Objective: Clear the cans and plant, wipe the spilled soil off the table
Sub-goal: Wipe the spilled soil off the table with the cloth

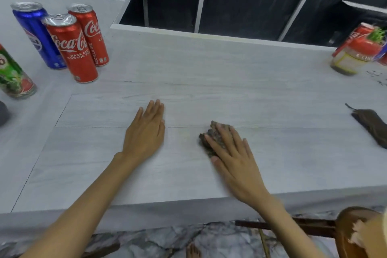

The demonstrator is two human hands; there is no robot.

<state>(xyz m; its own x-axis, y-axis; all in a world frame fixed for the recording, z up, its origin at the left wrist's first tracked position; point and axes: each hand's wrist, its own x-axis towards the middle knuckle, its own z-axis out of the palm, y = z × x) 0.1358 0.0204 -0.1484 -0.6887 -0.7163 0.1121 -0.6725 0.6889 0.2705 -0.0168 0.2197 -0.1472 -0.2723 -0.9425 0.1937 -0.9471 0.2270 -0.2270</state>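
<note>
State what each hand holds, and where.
Nothing is gripped. The right hand presses flat on top of a dark cloth; the left hand rests flat on the table.

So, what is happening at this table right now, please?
A person seems to be wiping a grey table. The right hand presses flat on a dark crumpled cloth. The left hand rests open on the table beside it and holds nothing. A group of cans stands at the far left. At the far right, the plant is not yet cleared, and dark specks of soil lie near it.
</note>
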